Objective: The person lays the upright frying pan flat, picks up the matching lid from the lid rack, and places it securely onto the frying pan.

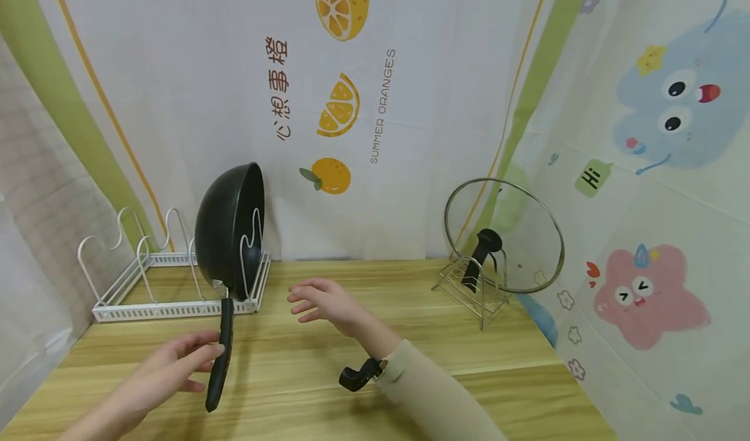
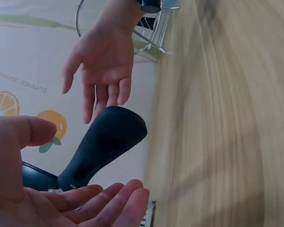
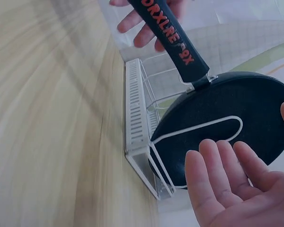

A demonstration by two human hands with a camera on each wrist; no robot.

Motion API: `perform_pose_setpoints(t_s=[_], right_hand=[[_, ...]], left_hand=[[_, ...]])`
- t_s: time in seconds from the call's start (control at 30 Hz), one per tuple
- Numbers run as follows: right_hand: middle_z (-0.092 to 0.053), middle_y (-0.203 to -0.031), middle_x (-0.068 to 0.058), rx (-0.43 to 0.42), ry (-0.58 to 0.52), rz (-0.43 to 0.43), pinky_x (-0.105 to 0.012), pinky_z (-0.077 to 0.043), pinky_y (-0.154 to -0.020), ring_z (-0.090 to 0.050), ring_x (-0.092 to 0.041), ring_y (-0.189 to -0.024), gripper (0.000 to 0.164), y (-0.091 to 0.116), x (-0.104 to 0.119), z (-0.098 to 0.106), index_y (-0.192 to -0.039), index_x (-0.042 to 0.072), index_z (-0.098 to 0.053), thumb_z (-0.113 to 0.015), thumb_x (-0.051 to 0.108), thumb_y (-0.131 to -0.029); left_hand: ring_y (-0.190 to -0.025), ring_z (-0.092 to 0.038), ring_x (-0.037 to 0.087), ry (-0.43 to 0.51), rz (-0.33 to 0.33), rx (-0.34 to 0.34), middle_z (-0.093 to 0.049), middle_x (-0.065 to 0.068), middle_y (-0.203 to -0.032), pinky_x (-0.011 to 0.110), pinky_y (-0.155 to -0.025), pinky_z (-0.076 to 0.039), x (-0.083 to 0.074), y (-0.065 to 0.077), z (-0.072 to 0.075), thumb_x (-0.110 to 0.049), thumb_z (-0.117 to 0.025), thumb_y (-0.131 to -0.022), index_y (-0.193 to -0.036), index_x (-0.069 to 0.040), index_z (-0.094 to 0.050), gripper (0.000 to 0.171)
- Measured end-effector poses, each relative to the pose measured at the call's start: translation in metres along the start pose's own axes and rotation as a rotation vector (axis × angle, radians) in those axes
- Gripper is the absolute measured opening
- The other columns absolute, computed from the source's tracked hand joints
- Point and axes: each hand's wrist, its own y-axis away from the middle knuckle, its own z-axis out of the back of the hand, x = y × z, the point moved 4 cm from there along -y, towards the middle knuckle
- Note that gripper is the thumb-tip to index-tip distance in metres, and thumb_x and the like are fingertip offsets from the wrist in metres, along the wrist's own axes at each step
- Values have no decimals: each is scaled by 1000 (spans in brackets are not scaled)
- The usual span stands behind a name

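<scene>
A black wok (image 1: 225,226) stands on its edge in the white wire rack (image 1: 176,309), its handle (image 1: 219,363) sticking out toward the front. Beside that handle is my left hand (image 1: 170,369), thumb and fingers spread and loosely bent, not wrapped round it. In the left wrist view the handle (image 2: 104,142) shows just beyond the fingers. My right hand (image 1: 325,304) hovers over the table to the right of the wok, its fingers loosely extended and holding nothing. From the right wrist, the wok's inner side (image 3: 227,113) faces the open palm (image 3: 246,194).
A glass lid (image 1: 527,232) with a black knob leans in a small wire stand (image 1: 477,291) at the back right. The wood-grain table (image 1: 281,389) meets a printed curtain (image 1: 422,135) behind and on the right. A black wrist device (image 1: 359,374) is on the right wrist.
</scene>
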Motion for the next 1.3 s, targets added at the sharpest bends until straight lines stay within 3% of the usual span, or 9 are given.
perform_pose_setpoints(t_s=[0.1,0.23,0.33,0.47,0.67,0.9,1.3], right_hand=[[-73,-136,-22,7,-29,-14,-40,-66,-95,-77,-25,-110,49,-3,-2,-7,-145,-4,-64,-64,31,-111],[-70,-141,-25,33,-51,-36,-40,-66,-97,-76,-21,-109,56,-6,-4,-16,-150,-6,-59,-63,33,-111],[-66,-145,-29,47,-64,-46,-41,-65,-99,-76,-20,-109,57,-8,-7,-22,-152,-7,-57,-61,33,-112],[-65,-146,-31,52,-87,-56,-42,-65,-99,-77,-23,-111,53,-10,-10,-28,-150,-5,-59,-61,32,-112],[-67,-145,-30,67,-141,-78,-46,-64,-102,-75,-34,-121,50,-15,-11,-38,-148,-7,-60,-58,30,-114],[-60,-152,-33,93,-197,-112,-49,-61,-108,-59,-54,-142,54,-20,-13,-49,-151,-8,-56,-56,30,-114],[-64,-148,-30,116,-260,-175,-54,-56,-114,-69,-43,-133,53,-26,-13,-70,-148,-6,-61,-60,32,-111]], left_hand=[[-118,-69,28,41,40,10,-66,29,-141,43,-88,-66,2,-2,-4,-35,-52,-116,-157,19,-37,69],[-109,-70,21,108,23,66,-74,14,-124,42,-87,-65,4,-3,-9,-31,-50,-116,-148,18,-45,58],[-107,-75,22,153,5,111,-75,10,-122,42,-88,-65,5,-3,-11,-29,-49,-117,-141,16,-50,51],[-111,-77,23,209,29,139,-75,8,-125,43,-89,-65,8,-6,-13,-33,-47,-118,-140,13,-51,51],[-108,-79,19,324,23,213,-76,3,-118,42,-87,-67,14,-7,-19,-30,-45,-117,-147,17,-43,56],[-103,-80,19,432,29,277,-79,3,-115,42,-87,-68,17,-9,-26,-27,-47,-116,-147,13,-47,50],[-103,-81,17,579,-11,404,-78,3,-115,38,-88,-68,17,-10,-37,-23,-42,-119,-138,-4,-59,33]])
